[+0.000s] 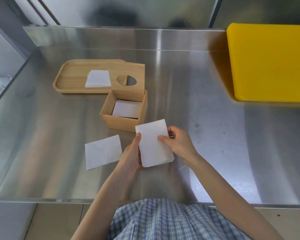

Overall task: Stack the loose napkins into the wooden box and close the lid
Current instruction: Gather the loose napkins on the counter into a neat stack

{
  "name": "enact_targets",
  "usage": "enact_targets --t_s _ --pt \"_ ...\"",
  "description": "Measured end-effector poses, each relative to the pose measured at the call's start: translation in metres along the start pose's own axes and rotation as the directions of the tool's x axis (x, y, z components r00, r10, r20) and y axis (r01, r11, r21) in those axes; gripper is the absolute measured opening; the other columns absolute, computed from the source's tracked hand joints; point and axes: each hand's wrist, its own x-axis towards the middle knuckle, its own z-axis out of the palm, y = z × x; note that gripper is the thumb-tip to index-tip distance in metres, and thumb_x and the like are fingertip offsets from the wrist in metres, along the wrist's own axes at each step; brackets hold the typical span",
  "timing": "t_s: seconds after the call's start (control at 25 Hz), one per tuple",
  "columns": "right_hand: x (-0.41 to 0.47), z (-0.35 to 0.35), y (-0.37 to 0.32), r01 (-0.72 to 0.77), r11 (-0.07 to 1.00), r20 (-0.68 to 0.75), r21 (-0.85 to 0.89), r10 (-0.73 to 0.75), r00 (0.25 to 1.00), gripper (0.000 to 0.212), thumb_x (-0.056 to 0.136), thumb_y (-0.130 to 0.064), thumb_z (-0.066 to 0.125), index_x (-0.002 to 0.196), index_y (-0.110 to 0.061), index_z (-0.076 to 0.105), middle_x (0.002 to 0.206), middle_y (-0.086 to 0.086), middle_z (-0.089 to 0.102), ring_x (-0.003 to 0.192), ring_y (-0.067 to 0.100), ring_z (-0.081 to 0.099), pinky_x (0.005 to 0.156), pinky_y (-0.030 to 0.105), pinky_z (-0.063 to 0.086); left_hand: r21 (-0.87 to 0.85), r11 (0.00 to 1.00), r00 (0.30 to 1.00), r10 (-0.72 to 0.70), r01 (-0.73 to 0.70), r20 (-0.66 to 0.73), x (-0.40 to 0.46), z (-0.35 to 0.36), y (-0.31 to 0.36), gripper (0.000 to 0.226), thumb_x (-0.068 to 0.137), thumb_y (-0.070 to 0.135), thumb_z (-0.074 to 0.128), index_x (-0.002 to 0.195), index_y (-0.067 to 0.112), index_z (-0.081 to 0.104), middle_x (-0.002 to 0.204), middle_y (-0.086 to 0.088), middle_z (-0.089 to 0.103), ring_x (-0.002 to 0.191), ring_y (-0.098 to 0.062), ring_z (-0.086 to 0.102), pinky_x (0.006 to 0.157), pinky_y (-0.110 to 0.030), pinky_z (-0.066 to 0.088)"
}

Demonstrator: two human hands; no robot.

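Note:
A small stack of white napkins (pixel 153 144) is held between both hands just in front of the wooden box (pixel 121 121). My left hand (pixel 131 155) grips its left edge, and my right hand (pixel 178 142) pinches its right edge. The box stands open, its lid (pixel 127 80) with an oval hole tilted up at the back, and white napkins (pixel 127 109) lie inside. One loose napkin (pixel 102 151) lies flat on the steel counter to the left of my hands. Another napkin stack (pixel 98 78) rests on a wooden tray (pixel 71 78) behind the box.
A yellow cutting board (pixel 268 63) lies at the back right of the steel counter (pixel 215 135). The counter's front edge runs just before my checked shirt. A steel wall rises behind, and the counter drops off at the left side.

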Motion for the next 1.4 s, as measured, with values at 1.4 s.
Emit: enact_targets --t_s 1.4 --pt "0.02 0.164 -0.051 0.245 0.725 0.208 -0.644 -0.143 0.968 0.045 0.087 -0.023 0.059 0.13 -0.019 0.049 0.136 0.0 0.046 0.127 0.021 0.042 0.107 0.036 0.031 0.101 0.974 0.978 0.205 -0.201 -0.035 -0.02 -0.208 0.051 0.02 0.096 0.018 0.045 0.087 0.016 0.063 0.073 0.007 0.074 0.063 -0.007 0.069 0.053 -0.02 0.055"
